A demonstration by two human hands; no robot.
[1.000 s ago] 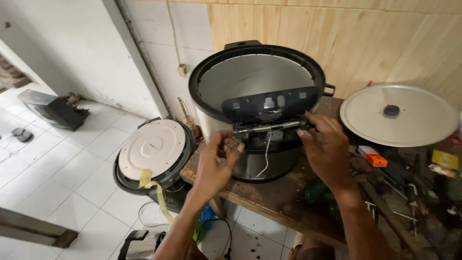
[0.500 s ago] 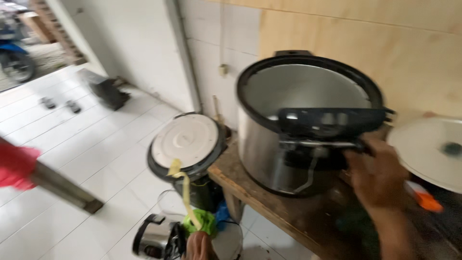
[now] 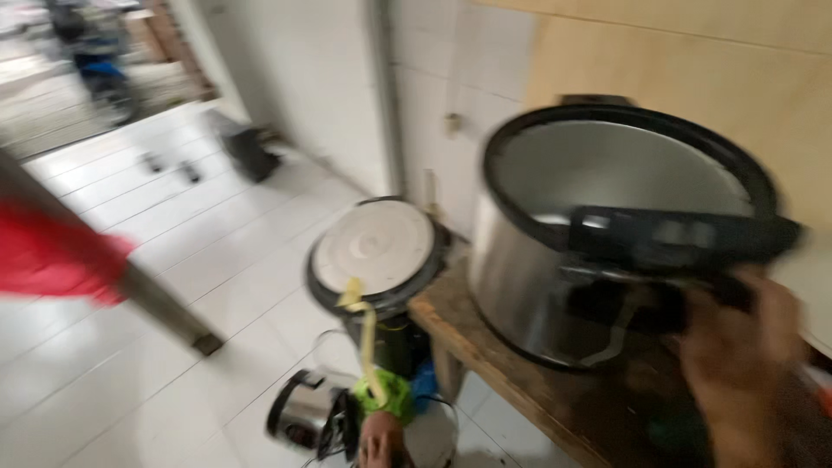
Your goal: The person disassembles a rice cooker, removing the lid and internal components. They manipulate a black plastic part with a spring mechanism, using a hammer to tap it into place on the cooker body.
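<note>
Workbench [image 3: 485, 347] nearer; left hand [image 3: 379, 440] dropped, fingers unclear; right fingers [image 3: 737, 347] keep gripping cooker panel [image 3: 676, 238].

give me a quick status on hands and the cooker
Right hand at cooker front panel. Left hand low, near green cloth. Frame blurred.

The right hand [image 3: 737, 364] is raised at the lower right, blurred, back toward the camera, fingers curled forward. The left hand [image 3: 379, 442] hangs far below it, only partly visible, grip unclear.
</note>
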